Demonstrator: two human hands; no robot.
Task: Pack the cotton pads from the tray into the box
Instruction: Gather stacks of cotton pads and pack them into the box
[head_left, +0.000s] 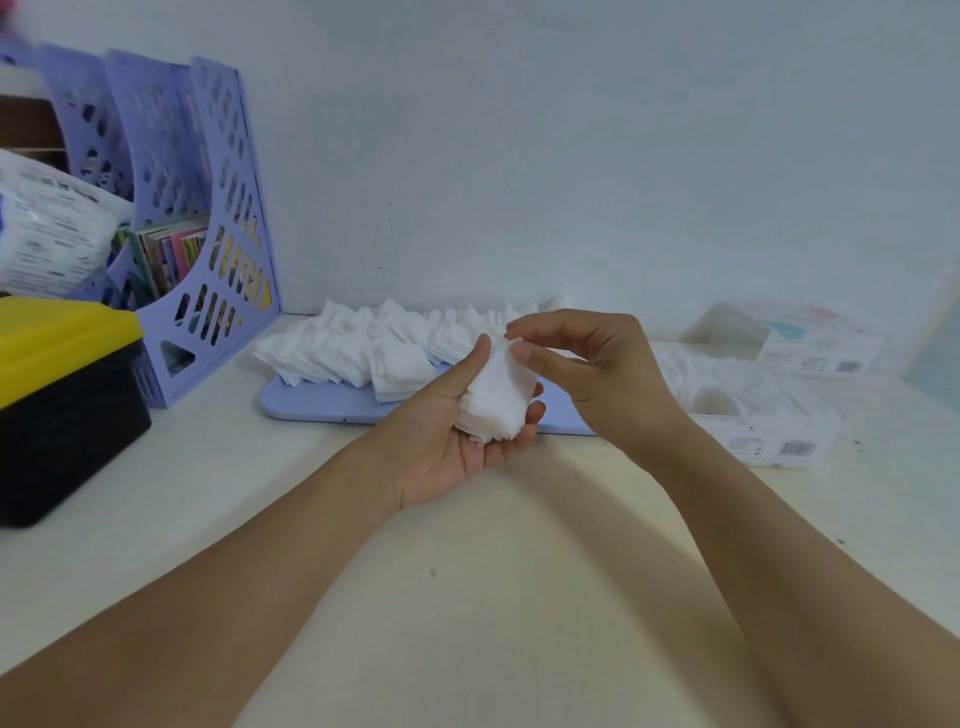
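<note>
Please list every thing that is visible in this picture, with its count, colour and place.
cotton pads: many, white, on the tray
stack of pads: one, white, in the left hand
tray: one, pale blue, table centre
box: one, white, right of tray, partly filled
second box: one, white, far right
file holders: several, lilac, left
bin: one, black with yellow lid, left
left hand: holds the stack
right hand: pinches the stack's top

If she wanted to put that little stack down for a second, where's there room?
On the bare table in front of the tray, or between the black bin and the tray. The tray's back is crowded with cotton pads; the box looks full.
</note>
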